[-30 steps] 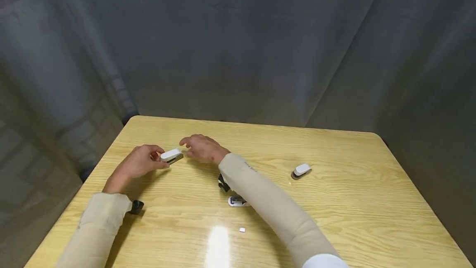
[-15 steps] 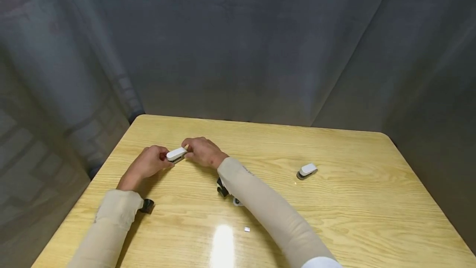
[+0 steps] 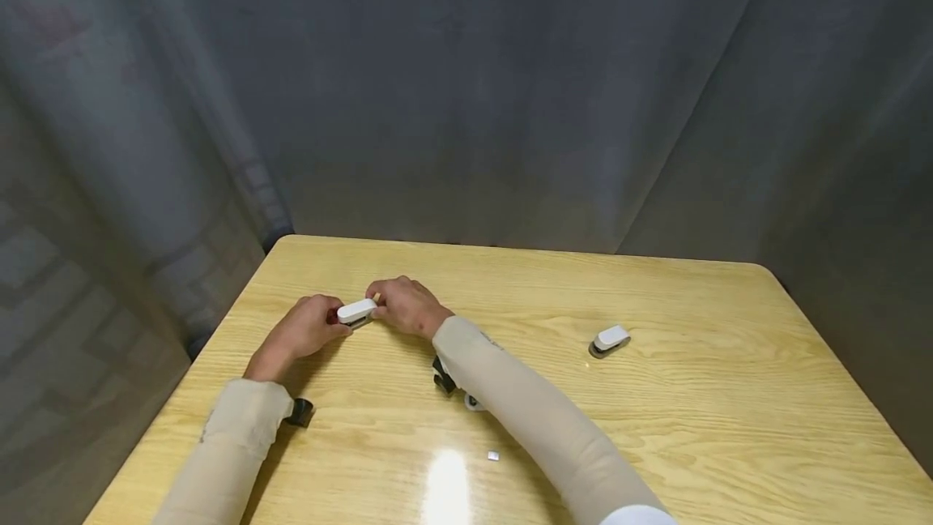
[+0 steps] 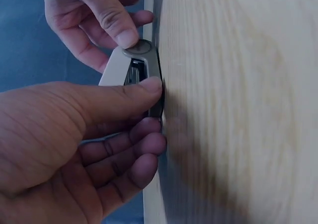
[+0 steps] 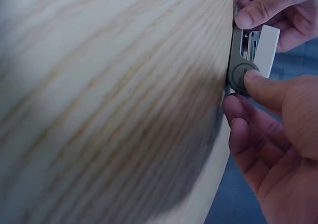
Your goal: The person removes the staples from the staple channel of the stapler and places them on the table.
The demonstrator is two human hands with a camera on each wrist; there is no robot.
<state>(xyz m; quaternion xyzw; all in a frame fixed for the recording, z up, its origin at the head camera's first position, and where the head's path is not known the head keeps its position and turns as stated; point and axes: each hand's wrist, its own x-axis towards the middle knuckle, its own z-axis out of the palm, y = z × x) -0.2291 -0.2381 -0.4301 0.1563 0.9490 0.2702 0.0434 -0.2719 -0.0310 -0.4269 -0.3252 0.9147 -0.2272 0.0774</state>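
Observation:
A small white-and-grey stapler [image 3: 356,312] is at the left rear of the table, between both hands. My left hand [image 3: 302,326] pinches one end of its grey base, thumb on the near side. At the other end, my right hand [image 3: 408,304] pinches the round hinge between thumb and fingers. In the left wrist view, the white top arm of the stapler [image 4: 117,67] stands angled apart from the base. Metal parts of the stapler [image 5: 252,44] show between the two in the right wrist view.
Another white-and-grey stapler [image 3: 610,339] lies to the right. A further white-and-dark object [image 3: 472,403] is mostly hidden under the right forearm. A tiny whitish piece [image 3: 493,455] lies near the front of the wooden table [image 3: 729,428]. Dark curtains [image 3: 466,104] hang behind.
My right hand has come in from just beside the stapler and taken hold of its hinge end. The left hand has kept its grip. The whole view has shifted slightly.

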